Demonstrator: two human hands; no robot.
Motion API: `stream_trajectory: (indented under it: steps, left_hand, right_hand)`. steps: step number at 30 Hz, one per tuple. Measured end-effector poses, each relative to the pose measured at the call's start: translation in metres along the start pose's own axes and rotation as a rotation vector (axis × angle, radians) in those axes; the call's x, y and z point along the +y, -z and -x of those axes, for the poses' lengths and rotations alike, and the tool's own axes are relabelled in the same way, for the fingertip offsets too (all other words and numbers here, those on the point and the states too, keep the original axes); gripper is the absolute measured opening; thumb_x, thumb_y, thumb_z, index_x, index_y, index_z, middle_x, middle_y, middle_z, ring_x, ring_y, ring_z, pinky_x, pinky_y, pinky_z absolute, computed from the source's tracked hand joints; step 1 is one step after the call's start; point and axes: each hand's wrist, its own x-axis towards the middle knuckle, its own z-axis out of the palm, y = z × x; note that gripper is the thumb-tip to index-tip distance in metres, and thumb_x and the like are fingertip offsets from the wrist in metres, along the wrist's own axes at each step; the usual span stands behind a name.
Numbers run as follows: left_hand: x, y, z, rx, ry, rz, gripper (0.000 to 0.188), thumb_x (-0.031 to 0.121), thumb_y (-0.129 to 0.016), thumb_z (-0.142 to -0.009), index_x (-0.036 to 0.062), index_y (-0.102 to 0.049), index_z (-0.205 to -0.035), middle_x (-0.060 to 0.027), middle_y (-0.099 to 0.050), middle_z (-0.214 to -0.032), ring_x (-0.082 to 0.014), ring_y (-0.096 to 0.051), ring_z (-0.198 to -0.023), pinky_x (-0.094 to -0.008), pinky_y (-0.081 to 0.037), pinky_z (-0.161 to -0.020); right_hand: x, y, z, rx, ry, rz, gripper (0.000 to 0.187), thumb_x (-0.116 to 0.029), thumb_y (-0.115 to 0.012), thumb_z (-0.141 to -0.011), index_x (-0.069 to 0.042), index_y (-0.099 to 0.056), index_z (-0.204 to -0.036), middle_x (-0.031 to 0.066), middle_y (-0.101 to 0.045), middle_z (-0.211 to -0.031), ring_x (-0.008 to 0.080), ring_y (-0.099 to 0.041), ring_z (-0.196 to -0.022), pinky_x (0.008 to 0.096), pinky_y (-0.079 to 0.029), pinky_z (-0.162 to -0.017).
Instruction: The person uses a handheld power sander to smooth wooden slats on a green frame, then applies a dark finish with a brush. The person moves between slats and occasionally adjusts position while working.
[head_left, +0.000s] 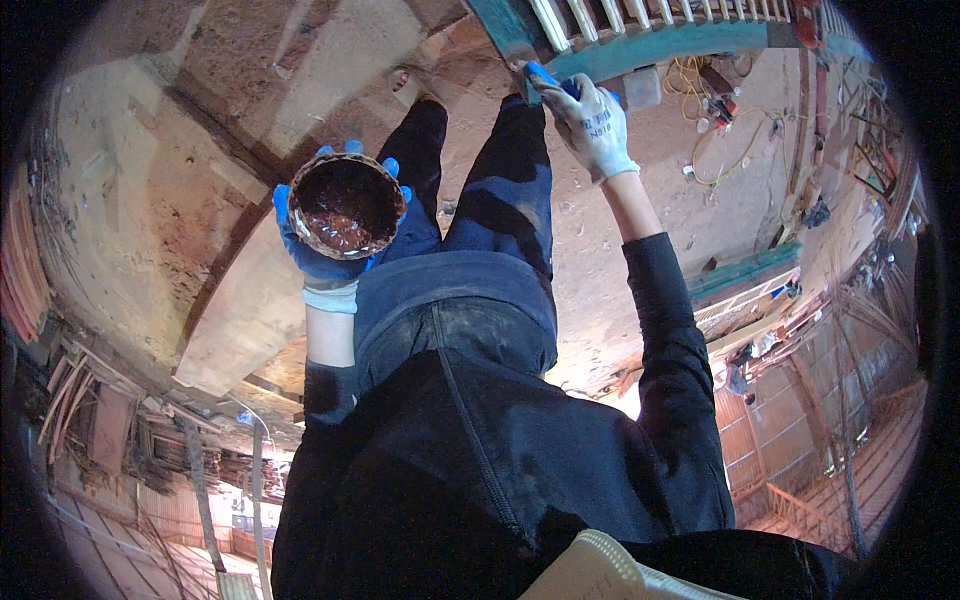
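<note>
Dusty concrete floor [690, 200] is seen below. A bowl [345, 205] of dark liquid is cupped by the left hand [325, 255]; whatever the right hand [590, 120] grips against the teal frame [650, 50] is hidden.

Yellow cable [735, 140] coiled on floor w/ tools [712, 85].
</note>
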Motion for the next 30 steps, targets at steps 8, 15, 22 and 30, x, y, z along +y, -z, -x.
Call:
stream_trajectory:
  steps: [8, 15, 22, 30]
  left_hand:
    - [0.001, -0.001, -0.002, -0.018, 0.003, 0.001, 0.068, 0.060, -0.059, -0.082, 0.0219, -0.048, -0.138, -0.0061, -0.040, -0.148, -0.0420, -0.026, -0.138, -0.0691, -0.023, -0.106]
    - [-0.002, -0.005, -0.004, -0.009, -0.004, 0.005, 0.069, 0.060, -0.060, -0.082, 0.0213, -0.048, -0.138, -0.0067, -0.038, -0.149, -0.0421, -0.027, -0.138, -0.0680, -0.023, -0.107]
    - [0.001, -0.001, -0.004, -0.005, -0.001, 0.006, 0.069, 0.059, -0.061, -0.081, 0.0216, -0.047, -0.138, -0.0070, -0.038, -0.149, -0.0422, -0.027, -0.138, -0.0687, -0.022, -0.107]
    - [-0.003, 0.001, -0.007, -0.046, 0.013, 0.068, 0.070, 0.059, -0.062, -0.080, 0.0230, -0.046, -0.138, -0.0063, -0.037, -0.150, -0.0413, -0.027, -0.138, -0.0686, -0.021, -0.108]
  right_hand:
    - [0.003, 0.004, 0.011, -0.026, -0.076, -0.087, 0.038, -0.015, -0.069, -0.077, -0.028, -0.064, -0.112, 0.0080, -0.058, -0.092, 0.0312, -0.059, -0.075, 0.0421, -0.049, -0.065]
    - [-0.003, 0.006, 0.005, -0.076, 0.003, 0.045, 0.028, -0.019, -0.071, -0.077, -0.022, -0.065, -0.103, 0.0075, -0.058, -0.089, 0.0307, -0.059, -0.076, 0.0418, -0.049, -0.066]
    - [0.009, 0.013, 0.023, -0.044, -0.046, -0.165, 0.032, -0.012, -0.069, -0.077, -0.020, -0.065, -0.107, 0.0097, -0.057, -0.088, 0.0312, -0.059, -0.076, 0.0413, -0.049, -0.065]
    - [-0.003, 0.007, -0.001, 0.005, -0.083, -0.130, 0.027, -0.012, -0.066, -0.078, -0.022, -0.067, -0.104, 0.0092, -0.057, -0.085, 0.0315, -0.059, -0.073, 0.0407, -0.048, -0.063]
